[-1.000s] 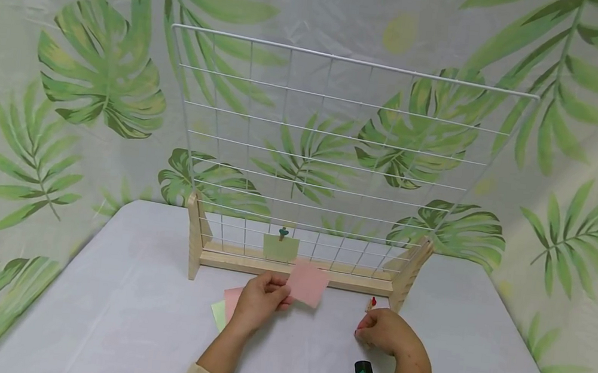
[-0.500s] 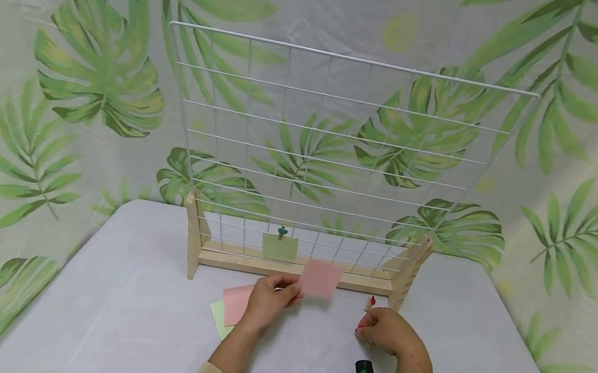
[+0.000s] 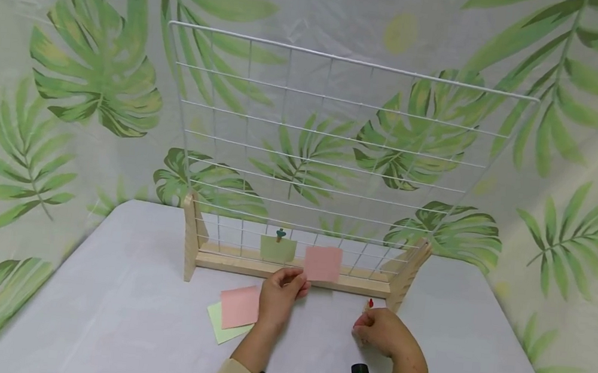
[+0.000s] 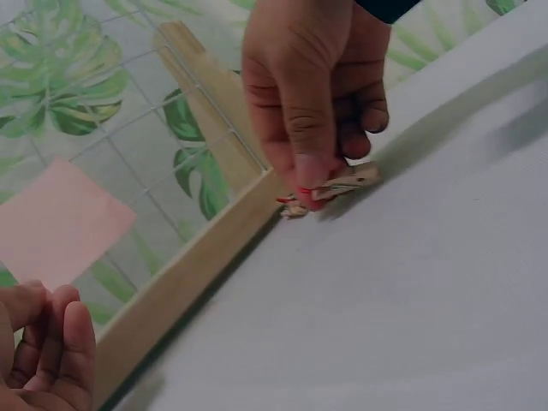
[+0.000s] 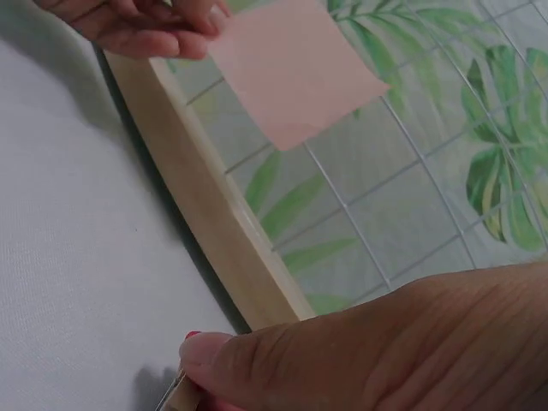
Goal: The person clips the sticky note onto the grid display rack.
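My left hand (image 3: 279, 295) pinches a pink paper square (image 3: 323, 264) by its lower left corner. The paper stands in front of the low wires of a white grid rack (image 3: 326, 184), right of a green note (image 3: 278, 250) hung there by a small clothespin (image 3: 280, 234) with a dark green top. Above the table by the rack's right foot, my right hand (image 3: 386, 332) pinches a small wooden clothespin (image 4: 349, 180), seen best in the left wrist view. Just beyond its fingertips lies another clothespin (image 3: 370, 304) with a red top.
A pink paper (image 3: 240, 307) overlaps a light green one (image 3: 227, 331) on the white tablecloth (image 3: 103, 312), left of my left forearm. The rack's wooden base (image 3: 237, 264) crosses the back of the table. A leaf-patterned cloth (image 3: 66, 128) hangs behind.
My left hand has carried the pink paper right and up to the lower grid, turning it more upright. More of the loose papers now shows. The right hand has hardly moved.
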The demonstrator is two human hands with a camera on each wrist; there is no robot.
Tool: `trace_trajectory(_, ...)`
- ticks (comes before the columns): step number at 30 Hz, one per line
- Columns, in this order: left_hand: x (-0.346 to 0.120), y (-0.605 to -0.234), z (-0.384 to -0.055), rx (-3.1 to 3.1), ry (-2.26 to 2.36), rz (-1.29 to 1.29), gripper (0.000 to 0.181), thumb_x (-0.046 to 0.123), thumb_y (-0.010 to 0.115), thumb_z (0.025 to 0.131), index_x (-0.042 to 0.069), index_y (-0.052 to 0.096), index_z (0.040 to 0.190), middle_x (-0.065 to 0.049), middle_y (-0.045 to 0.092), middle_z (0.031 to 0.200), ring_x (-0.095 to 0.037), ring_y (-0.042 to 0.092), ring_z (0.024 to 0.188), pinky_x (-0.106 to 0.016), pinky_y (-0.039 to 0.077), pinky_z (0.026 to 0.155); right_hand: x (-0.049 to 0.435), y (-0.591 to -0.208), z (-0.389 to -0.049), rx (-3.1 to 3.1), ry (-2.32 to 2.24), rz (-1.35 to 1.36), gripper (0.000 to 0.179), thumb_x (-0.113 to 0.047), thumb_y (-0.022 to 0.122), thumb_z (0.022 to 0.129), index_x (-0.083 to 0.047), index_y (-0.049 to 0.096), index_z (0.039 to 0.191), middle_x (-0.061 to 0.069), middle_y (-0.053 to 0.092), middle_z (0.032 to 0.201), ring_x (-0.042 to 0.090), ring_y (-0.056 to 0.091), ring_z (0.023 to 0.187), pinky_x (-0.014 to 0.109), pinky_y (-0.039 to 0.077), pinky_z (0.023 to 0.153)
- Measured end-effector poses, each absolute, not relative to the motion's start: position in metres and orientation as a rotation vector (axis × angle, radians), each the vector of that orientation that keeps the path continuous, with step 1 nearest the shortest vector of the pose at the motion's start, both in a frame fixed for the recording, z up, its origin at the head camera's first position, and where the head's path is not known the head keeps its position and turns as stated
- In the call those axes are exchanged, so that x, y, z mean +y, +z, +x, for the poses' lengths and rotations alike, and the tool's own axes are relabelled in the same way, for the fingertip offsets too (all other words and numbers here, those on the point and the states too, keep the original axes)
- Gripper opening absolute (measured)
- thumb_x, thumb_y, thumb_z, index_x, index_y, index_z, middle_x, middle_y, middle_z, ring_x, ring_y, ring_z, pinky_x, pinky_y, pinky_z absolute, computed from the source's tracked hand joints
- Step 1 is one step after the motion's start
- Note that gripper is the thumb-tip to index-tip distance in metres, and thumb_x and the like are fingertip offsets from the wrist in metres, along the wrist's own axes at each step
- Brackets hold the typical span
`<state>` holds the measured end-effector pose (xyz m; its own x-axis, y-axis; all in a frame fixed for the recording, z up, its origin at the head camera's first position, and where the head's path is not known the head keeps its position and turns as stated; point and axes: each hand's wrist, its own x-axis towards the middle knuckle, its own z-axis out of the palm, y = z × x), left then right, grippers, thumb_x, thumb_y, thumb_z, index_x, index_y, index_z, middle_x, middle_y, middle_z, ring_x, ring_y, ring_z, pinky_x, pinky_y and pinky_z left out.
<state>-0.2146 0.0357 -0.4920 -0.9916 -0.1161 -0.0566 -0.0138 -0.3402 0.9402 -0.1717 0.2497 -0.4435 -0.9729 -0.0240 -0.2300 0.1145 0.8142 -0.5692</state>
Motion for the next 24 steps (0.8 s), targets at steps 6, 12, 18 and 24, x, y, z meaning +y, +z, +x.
trace_trajectory(6,0.042,-0.499,-0.214,-1.814,-2.453,0.176,0.024,0.009,0.074,0.094,-0.005,0.072,0.113,-0.011,0.072,0.096,-0.010,0.072,0.079,-0.022,0.062,0.074,0.247,-0.437,-0.173,2.832,-0.921,0.091,0.003,-0.010,0.074,0.089,-0.009,0.074,0.091,0.000,0.068,0.082,0.016,0.058,0.077,0.031,0.048,0.065)
trace_trajectory(12,0.041,-0.501,-0.214,-1.863,-2.409,0.147,0.026,0.014,0.074,0.094,-0.003,0.072,0.114,-0.014,0.071,0.094,-0.007,0.068,0.069,-0.020,0.059,0.065,0.243,-0.425,-0.173,2.901,-1.067,0.073,0.009,-0.016,0.072,0.094,-0.011,0.074,0.101,-0.001,0.074,0.091,0.013,0.063,0.084,0.031,0.051,0.070)
trace_trajectory(18,0.037,-0.502,-0.218,-1.840,-2.449,0.177,0.027,0.015,0.073,0.095,-0.002,0.072,0.116,-0.013,0.071,0.095,-0.007,0.066,0.066,-0.019,0.059,0.065,0.235,-0.417,-0.173,2.981,-1.141,0.095,0.011,-0.021,0.071,0.097,-0.016,0.075,0.106,-0.002,0.074,0.094,0.014,0.067,0.090,0.030,0.053,0.074)
trace_trajectory(24,0.036,-0.505,-0.220,-1.882,-2.429,0.199,0.027,0.019,0.074,0.095,0.000,0.073,0.114,-0.002,0.068,0.089,-0.007,0.062,0.065,-0.018,0.057,0.063,0.224,-0.411,-0.171,3.087,-1.245,0.051,0.019,-0.019,0.072,0.096,-0.011,0.075,0.113,0.003,0.075,0.097,0.017,0.069,0.092,0.028,0.057,0.076)
